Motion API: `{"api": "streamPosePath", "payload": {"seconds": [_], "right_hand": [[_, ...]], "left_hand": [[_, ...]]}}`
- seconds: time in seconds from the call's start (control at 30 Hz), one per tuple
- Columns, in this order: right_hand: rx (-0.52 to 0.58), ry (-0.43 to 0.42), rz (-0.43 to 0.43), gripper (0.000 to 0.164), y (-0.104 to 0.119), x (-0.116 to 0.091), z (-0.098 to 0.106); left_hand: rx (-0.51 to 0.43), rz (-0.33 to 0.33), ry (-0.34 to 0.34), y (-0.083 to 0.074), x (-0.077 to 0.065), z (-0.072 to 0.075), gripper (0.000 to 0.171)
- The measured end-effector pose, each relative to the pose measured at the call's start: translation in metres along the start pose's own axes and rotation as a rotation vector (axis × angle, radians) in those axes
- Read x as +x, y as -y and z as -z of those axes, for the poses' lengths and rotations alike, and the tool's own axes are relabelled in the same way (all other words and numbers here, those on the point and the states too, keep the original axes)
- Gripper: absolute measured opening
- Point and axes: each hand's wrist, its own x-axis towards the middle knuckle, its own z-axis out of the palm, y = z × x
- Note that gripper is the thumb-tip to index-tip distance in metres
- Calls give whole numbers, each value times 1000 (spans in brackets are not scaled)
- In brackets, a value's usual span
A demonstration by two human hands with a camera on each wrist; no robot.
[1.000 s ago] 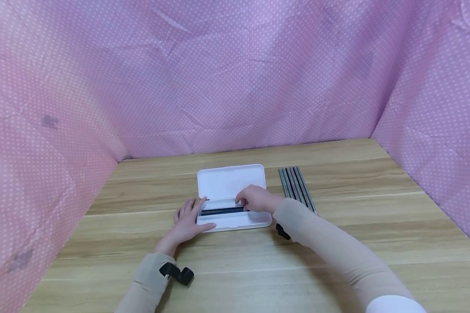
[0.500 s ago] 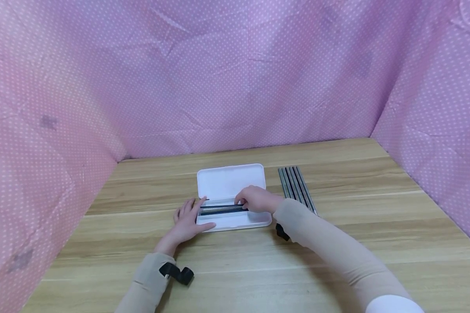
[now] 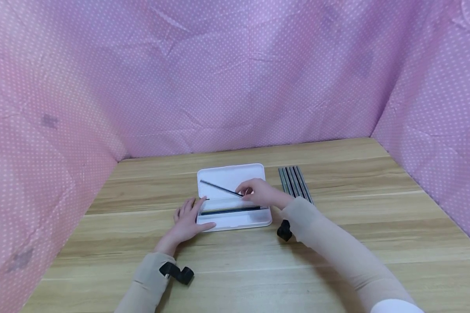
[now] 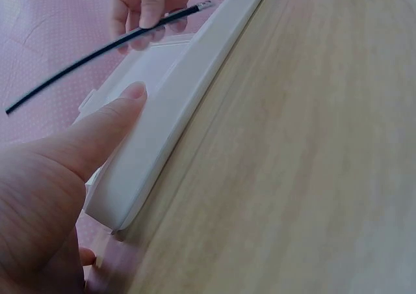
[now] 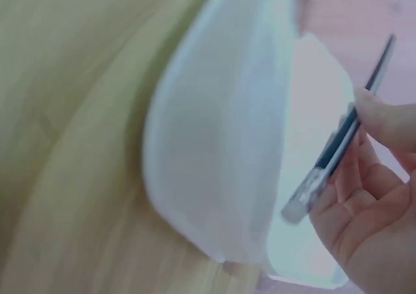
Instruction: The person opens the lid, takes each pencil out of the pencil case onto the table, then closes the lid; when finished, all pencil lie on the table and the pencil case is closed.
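Observation:
A white pencil case (image 3: 235,222) lies with its lid (image 3: 219,174) folded back, away from me. My left hand (image 3: 187,225) rests at its left end, fingers spread, and the thumb (image 4: 114,121) touches the front wall in the left wrist view. Over the lid, my right hand (image 3: 260,192) pinches a dark pencil (image 3: 219,187) near its right end. That pencil tilts, its far tip up and to the left. A metal ferrule and pale eraser (image 5: 302,200) show at the near end in the right wrist view. More dark pencils (image 3: 233,210) lie inside the case.
Several dark and grey-green pencils (image 3: 295,182) lie side by side to the right of the case, partly hidden by my right forearm. The wooden table (image 3: 235,269) meets a pink dotted cloth (image 3: 235,87) at the back and sides.
My right hand has lifted one pencil out of the case and raised it over the lid. The other pencils inside stay put. My left hand has not moved.

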Motion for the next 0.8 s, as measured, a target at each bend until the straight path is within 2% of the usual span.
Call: {"api": "streamPosePath", "payload": {"seconds": [0.2, 0.47, 0.6, 0.8], "right_hand": [[309, -71, -142, 28, -8, -5, 2], [572, -58, -184, 33, -8, -24, 6], [650, -40, -165, 36, -7, -33, 10], [684, -52, -164, 35, -16, -46, 11]], "left_hand": [[2, 4, 6, 0, 0, 0, 92], [-1, -6, -1, 0, 0, -1, 92], [-12, -19, -5, 0, -1, 0, 92], [-19, -25, -5, 0, -2, 0, 92]]}}
